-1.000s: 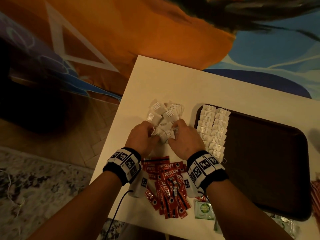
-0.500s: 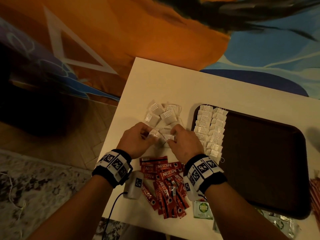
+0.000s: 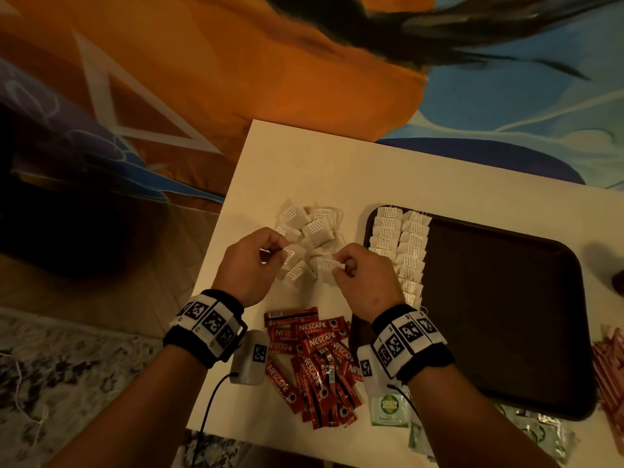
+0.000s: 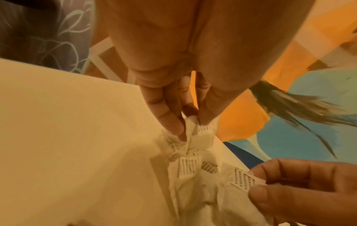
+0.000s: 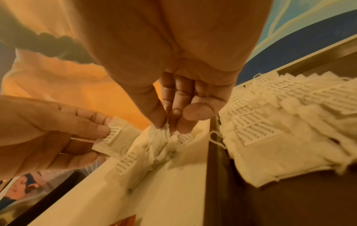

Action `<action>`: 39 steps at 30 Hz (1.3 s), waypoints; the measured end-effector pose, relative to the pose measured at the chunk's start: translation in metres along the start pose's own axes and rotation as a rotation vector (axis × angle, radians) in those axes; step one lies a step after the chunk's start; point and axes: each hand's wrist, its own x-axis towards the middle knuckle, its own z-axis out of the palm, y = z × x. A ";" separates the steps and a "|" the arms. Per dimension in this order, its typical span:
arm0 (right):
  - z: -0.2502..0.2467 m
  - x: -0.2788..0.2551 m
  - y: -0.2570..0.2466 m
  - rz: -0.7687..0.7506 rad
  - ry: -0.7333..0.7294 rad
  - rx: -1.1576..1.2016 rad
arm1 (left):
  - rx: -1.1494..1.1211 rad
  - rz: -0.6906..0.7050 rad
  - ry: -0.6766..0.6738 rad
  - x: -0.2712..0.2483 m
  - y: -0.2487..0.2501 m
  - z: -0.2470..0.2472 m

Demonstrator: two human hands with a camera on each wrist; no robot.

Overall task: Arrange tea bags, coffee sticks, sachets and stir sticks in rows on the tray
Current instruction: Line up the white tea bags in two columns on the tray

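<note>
A loose pile of white tea bags [image 3: 312, 229] lies on the cream table, left of the dark brown tray [image 3: 499, 309]. Two neat rows of tea bags [image 3: 401, 251] fill the tray's left edge. My left hand [image 3: 275, 255] pinches one tea bag [image 3: 291, 256] at the pile's near side; the left wrist view shows that tea bag [image 4: 201, 131] between thumb and fingertips. My right hand [image 3: 339, 268] pinches another tea bag [image 3: 326, 265], crumpled between its fingertips [image 5: 164, 122]. The two hands are a short way apart above the pile.
Red Nescafe coffee sticks [image 3: 314, 359] lie heaped at the table's near edge between my wrists. Green sachets [image 3: 388, 405] sit near the tray's front corner. Pink striped sticks [image 3: 611, 366] lie right of the tray. Most of the tray's floor is bare.
My hands were bunched together in the tea bag pile; now they have drawn apart, each holding a tea bag pulled toward me from the pile.
</note>
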 end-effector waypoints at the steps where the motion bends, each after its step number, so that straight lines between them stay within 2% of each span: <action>1: -0.004 -0.002 0.003 0.007 0.010 0.016 | -0.003 0.037 0.004 0.001 0.003 0.000; 4: -0.017 -0.008 0.013 0.031 0.032 0.075 | -0.037 0.120 -0.012 0.001 0.016 0.004; 9: -0.037 -0.027 0.037 0.095 0.054 0.165 | -0.108 0.169 -0.120 -0.005 0.043 0.025; 17: -0.066 -0.072 0.094 0.196 0.016 0.170 | -0.036 0.248 -0.441 -0.027 0.067 0.083; 21: -0.067 -0.089 0.114 0.239 -0.083 0.123 | 0.031 0.227 -0.536 -0.032 0.067 0.106; 23: -0.064 -0.092 0.120 0.269 -0.109 0.094 | 0.061 0.203 -0.538 -0.033 0.067 0.115; 29: -0.058 -0.089 0.127 0.331 -0.012 0.123 | 0.099 0.208 -0.412 -0.032 0.066 0.129; 39: -0.056 -0.080 0.117 0.334 0.049 0.166 | 0.130 0.242 -0.260 -0.032 0.060 0.134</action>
